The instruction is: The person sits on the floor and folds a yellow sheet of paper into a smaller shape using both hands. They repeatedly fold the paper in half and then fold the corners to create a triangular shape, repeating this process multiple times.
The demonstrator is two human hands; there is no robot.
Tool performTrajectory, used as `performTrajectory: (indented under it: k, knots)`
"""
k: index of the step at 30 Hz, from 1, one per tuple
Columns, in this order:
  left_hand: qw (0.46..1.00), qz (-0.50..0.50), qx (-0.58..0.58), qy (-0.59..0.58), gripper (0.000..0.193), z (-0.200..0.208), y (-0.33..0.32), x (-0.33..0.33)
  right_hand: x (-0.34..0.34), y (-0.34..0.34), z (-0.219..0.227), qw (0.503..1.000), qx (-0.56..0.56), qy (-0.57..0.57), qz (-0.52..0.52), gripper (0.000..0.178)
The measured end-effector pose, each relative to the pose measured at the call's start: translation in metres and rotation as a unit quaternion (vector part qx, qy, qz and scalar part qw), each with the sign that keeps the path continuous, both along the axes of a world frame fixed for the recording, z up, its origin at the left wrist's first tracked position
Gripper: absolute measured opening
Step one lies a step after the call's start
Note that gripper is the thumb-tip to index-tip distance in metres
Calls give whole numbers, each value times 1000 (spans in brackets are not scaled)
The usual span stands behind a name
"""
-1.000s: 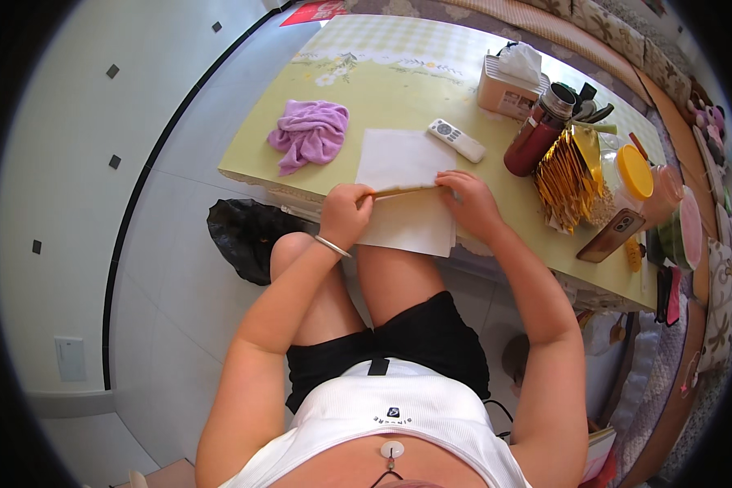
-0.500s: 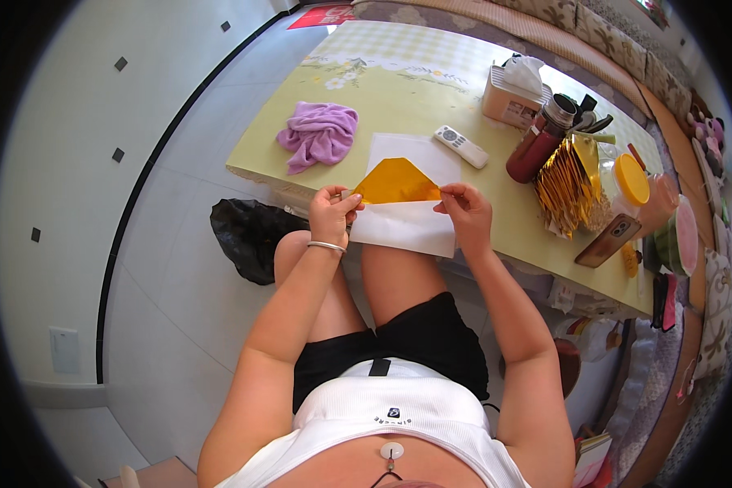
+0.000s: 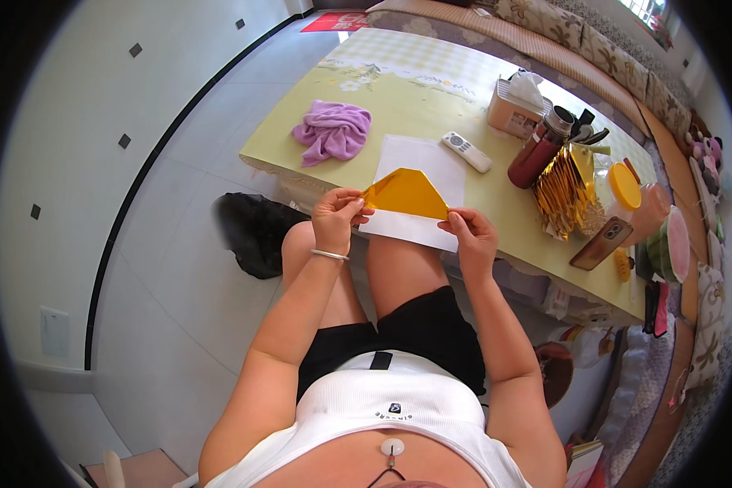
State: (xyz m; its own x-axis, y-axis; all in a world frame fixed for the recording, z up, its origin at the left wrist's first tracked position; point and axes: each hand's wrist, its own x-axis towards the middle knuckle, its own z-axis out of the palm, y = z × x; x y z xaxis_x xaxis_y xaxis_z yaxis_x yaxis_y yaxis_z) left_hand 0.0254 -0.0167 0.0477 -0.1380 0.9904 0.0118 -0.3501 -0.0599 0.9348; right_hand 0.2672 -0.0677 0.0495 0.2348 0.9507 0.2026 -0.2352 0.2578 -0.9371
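Stretched between my two hands is a sheet of shiny gold paper (image 3: 405,193), its top corners slanting in to a short flat edge. My left hand (image 3: 339,218) pinches its left corner, with a pale bracelet at the wrist. The right corner is pinched between thumb and fingers of my right hand (image 3: 470,233). Beneath the gold paper lies a white sheet (image 3: 411,231), which reaches over the table's near edge above my thighs.
On the table (image 3: 301,154) lie a purple cloth (image 3: 333,132) and a white remote (image 3: 466,151). To the right stand a tissue box (image 3: 512,110), a dark red thermos (image 3: 537,150), a bundle of folded gold paper (image 3: 563,185), a yellow-lidded jar (image 3: 625,187) and a propped phone (image 3: 602,242). A black bag (image 3: 260,234) sits on the floor.
The gold paper has been lifted slightly off the white sheet and tilted, its right corner now lower. Both hands still hold its corners. The whole view has shifted a little.
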Motion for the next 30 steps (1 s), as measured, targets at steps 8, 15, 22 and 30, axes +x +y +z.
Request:
performTrajectory:
  k: [8,15,22,30]
  knots:
    - [997,26,61,27,12,13,-30,-1,-10,-23,11,1000,23,1,-19,12]
    - [996,18,84,24,12,21,-56,-15,-18,-40,22,999,-20,45,21,22]
    - [994,7,101,30,8,18,-76,-28,-11,-54,25,980,-175,17,94,17]
    - [997,5,63,40,12,22,-85,-25,-7,-67,23,980,-168,5,103,12]
